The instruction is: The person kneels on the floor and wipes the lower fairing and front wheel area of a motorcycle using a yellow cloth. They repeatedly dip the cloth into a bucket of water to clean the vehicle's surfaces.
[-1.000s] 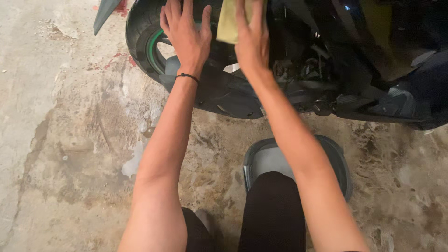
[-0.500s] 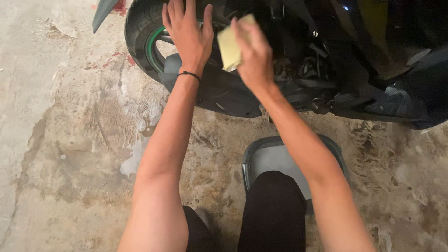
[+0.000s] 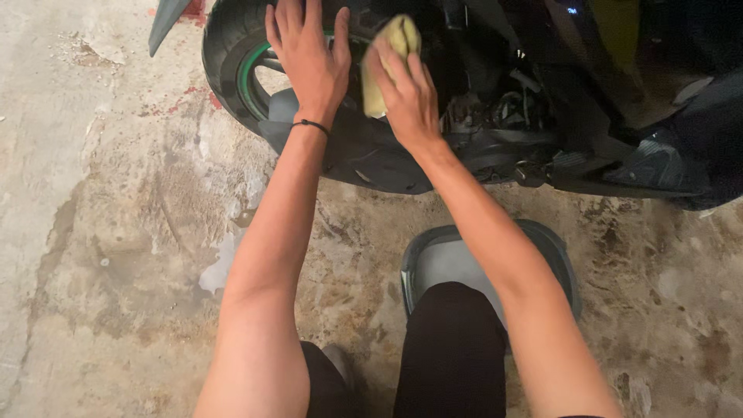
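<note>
Yellow cloth [image 3: 391, 58] gripped under closed right hand [image 3: 406, 97] fingers, pressed against black tyre [image 3: 224, 46]. Left hand [image 3: 309, 58] spread flat on tyre. Grey basin [image 3: 449, 259] on floor, contents hidden.

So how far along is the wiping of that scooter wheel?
Midway, by the look of it. The floor around the basin is wet, so washing has begun. The right hand presses a yellow cloth near the wheel; the left hand rests on the tyre. The engine parts look dusty.
</note>
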